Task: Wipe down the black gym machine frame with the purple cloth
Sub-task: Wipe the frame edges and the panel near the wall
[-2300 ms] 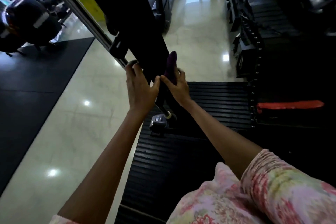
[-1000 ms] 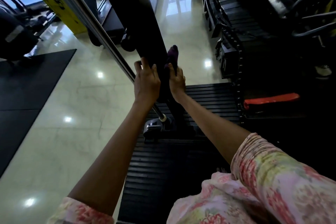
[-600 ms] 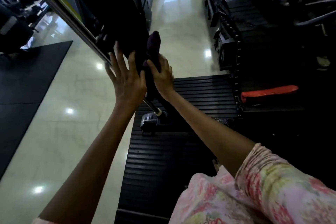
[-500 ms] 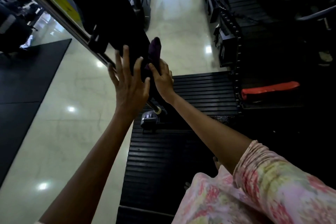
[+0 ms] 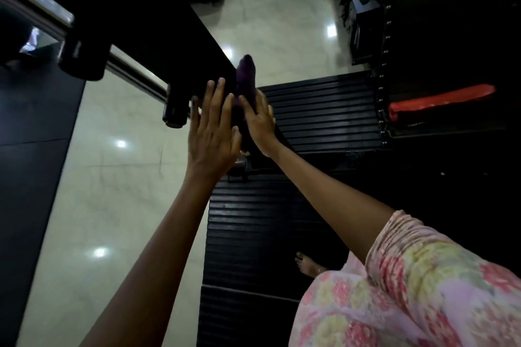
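The black gym machine frame (image 5: 180,36) slants down from the upper left toward the middle of the view, with a chrome bar (image 5: 132,72) running along its left side through a black clamp (image 5: 81,60). The left hand (image 5: 211,132) lies flat against the near face of the frame, fingers straight and slightly spread, holding nothing. Just beside it, the right hand (image 5: 259,121) presses the purple cloth (image 5: 246,79) onto the right edge of the frame; the cloth stands up above the fingers as a folded wad, and the thumb lies across its lower part, pinching it against the fingers. Both forearms reach up from the bottom of the view, the right one coming out of a pink floral sleeve (image 5: 423,276). Below the hands a black ribbed floor mat (image 5: 253,234) covers the ground, with glossy pale floor tiles (image 5: 112,205) to its left. A red padded bar (image 5: 439,98) lies in the dark at right, well apart from the hands
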The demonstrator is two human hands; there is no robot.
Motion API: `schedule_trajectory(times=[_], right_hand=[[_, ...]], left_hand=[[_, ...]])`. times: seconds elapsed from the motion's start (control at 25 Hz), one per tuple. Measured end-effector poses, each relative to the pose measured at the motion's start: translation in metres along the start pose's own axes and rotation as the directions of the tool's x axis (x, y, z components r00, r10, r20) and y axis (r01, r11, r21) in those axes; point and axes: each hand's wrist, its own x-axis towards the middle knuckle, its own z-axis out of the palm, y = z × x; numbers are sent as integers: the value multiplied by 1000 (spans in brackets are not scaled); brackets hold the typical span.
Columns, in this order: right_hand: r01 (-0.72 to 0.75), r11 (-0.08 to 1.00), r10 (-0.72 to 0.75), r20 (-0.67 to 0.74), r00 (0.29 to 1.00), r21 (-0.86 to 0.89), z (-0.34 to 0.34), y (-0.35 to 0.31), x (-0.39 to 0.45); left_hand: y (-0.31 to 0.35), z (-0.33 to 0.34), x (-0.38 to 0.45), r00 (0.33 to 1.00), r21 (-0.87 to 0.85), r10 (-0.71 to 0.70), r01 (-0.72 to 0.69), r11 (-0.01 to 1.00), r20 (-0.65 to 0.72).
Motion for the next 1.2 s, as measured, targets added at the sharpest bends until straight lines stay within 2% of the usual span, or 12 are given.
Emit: schedule_trajectory(times=[0.12,0.2,0.32,0.44,0.48,0.56,0.64,0.76,0.84,0.92,1.08,1.2], right_hand=[[-186,982,186,5,983,35,5,19,13],[-254,965,253,14,967,67,9,20,20],[-201,978,200,33,979,56,4,12,15],[-101,994,100,26,995,41,0,40,13],[-134,991,134,19,991,27,2,54,17],[-292,955,292,2,956,59,9,79,32],[-387,920,388,-6,922,65,13,90,40],[-293,956,292,28,956,23,10,76,22],[-202,979,201,30,979,18,2,67,15],[-189,982,189,25,982,-4,-4,86,26],[-260,965,259,38,965,41,-9,130,46],[-373,926,372,20,928,56,-2,164,61]], left_hand=[[0,14,2,999,114,7,-12,993,42],[5,23,2,996,198,-7,-11,980,86],[10,32,0,993,343,-50,10,939,107],[11,33,2,992,394,-75,28,919,104],[12,32,1,990,402,-86,34,915,111],[16,34,2,986,422,-108,45,906,127],[19,36,2,978,523,-77,-36,851,192],[22,41,5,935,668,28,-274,692,354],[25,48,15,918,670,57,-328,666,392],[33,63,24,912,630,46,-317,709,408],[47,98,31,872,491,-35,-241,837,488],[50,121,26,804,499,-35,-334,800,594]])
